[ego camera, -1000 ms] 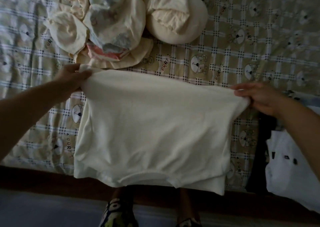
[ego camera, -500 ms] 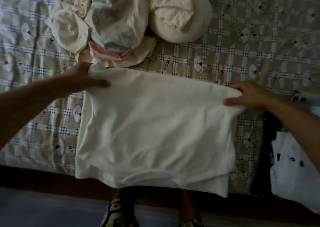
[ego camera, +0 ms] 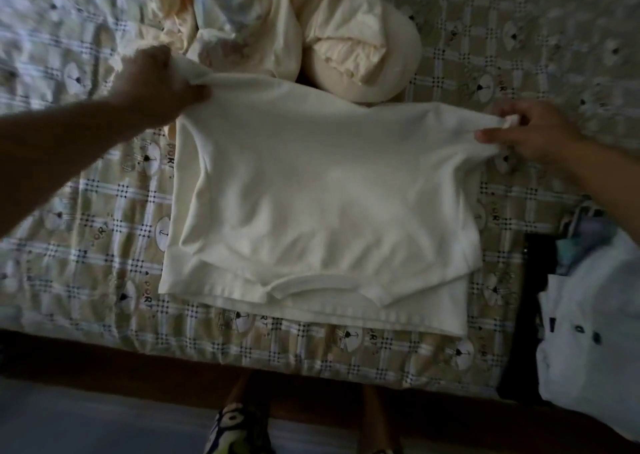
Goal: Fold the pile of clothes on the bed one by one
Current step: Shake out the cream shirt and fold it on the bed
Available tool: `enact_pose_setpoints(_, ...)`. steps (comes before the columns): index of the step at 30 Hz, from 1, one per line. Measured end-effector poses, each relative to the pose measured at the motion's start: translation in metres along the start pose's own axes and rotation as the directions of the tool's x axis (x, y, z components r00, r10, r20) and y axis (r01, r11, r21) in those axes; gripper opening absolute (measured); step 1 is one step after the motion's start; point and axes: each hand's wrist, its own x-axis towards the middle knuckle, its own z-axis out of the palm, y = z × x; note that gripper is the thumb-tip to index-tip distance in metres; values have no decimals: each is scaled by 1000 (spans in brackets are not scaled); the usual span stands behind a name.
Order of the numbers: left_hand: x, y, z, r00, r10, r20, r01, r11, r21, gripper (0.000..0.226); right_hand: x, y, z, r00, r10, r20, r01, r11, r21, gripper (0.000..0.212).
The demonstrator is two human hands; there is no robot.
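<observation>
A cream shirt (ego camera: 322, 204) lies folded double on the bed near its front edge, its hems toward me. My left hand (ego camera: 156, 83) pinches the shirt's far left corner and lifts it off the bedspread. My right hand (ego camera: 530, 131) grips the far right corner, with a bit of cloth showing between the fingers. The far fold is stretched taut between both hands. Behind the shirt sits the pile of unfolded clothes (ego camera: 249, 27), cream and pale printed pieces bunched together.
The checked bedspread (ego camera: 86, 218) covers the bed. A rounded cream bundle (ego camera: 374, 55) lies right of the pile. A white garment with dark marks (ego camera: 588, 342) and dark cloth (ego camera: 523, 315) lie at the right front. The dark bed edge and my patterned shoe (ego camera: 239, 429) are below.
Both hands have closed on the shirt's far corners and raised them, pulling outward and away from me. The far edge now reaches the pile.
</observation>
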Motion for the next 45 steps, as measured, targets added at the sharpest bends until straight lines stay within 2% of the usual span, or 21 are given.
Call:
enact_pose_setpoints(2,-14,-1,7,976,41,-216,-24,997,79,55,4,27,9,995,78,59,-91,965,247,83)
enact_pose_setpoints(4,-47,11,25,936,207,-284,-183,977,108,49,1,53,23,984,111,139,-161,887,433,83)
enact_pose_setpoints(6,-103,34,57,868,479,-131,-480,877,32,39,-6,70,39,965,169,200,-250,824,508,86)
enact_pose_setpoints(9,-197,78,119,622,757,201,-741,652,-162,38,-20,77,53,953,165,253,-280,795,539,60)
enact_pose_setpoints(11,-244,113,163,528,769,360,-773,611,-171,54,-25,76,60,960,171,220,-265,804,533,44)
enact_pose_setpoints(13,-273,148,197,546,695,469,-749,655,-98,74,-29,74,62,971,152,182,-227,821,524,37)
enact_pose_setpoints(14,-278,162,210,582,660,475,-727,684,-59,76,-30,73,60,974,146,174,-216,831,513,32)
enact_pose_setpoints(17,-267,180,233,658,637,401,-697,717,4,47,-28,74,55,967,157,200,-236,847,476,15)
enact_pose_setpoints(20,-244,175,234,637,667,386,-708,704,-48,52,-22,74,52,964,150,218,-238,851,469,18)
enact_pose_setpoints(22,-236,170,227,564,715,413,-755,649,-93,51,-18,73,50,964,157,212,-244,835,492,21)
enact_pose_setpoints(24,-238,164,213,409,762,502,-812,555,-180,45,-14,70,49,966,151,210,-243,808,536,28)
enact_pose_setpoints(26,-247,157,203,255,739,624,-836,493,-242,40,-9,69,48,966,165,201,-252,781,572,47)
enact_pose_setpoints(27,-253,154,200,229,709,667,-831,499,-246,37,-5,69,48,969,163,183,-241,771,589,48)
enact_pose_setpoints(28,-258,154,200,255,684,683,-814,533,-230,38,-2,69,48,973,157,168,-228,769,597,40)
enact_pose_setpoints(29,-263,155,201,323,663,675,-785,587,-200,43,2,68,49,976,152,158,-217,769,601,33)
enact_pose_setpoints(32,-278,171,213,592,566,574,-641,762,-91,82,11,67,52,982,145,122,-188,815,548,27)
enact_pose_setpoints(34,-289,190,230,701,466,539,-540,841,-24,104,19,70,54,987,147,67,-162,865,475,30)
enact_pose_setpoints(37,-304,216,255,771,327,547,-439,895,85,104,29,67,60,985,165,-57,-139,938,319,47)
enact_pose_setpoints(39,-305,228,261,793,250,555,-369,923,112,94,29,59,63,981,159,-114,-117,945,307,48)
enact_pose_setpoints(42,-293,235,242,817,224,531,-244,969,-32,56,17,53,58,987,159,-27,-139,923,360,50)
enact_pose_setpoints(45,-289,224,212,751,292,592,-175,953,-248,41,-6,38,46,987,118,106,-151,909,388,54)
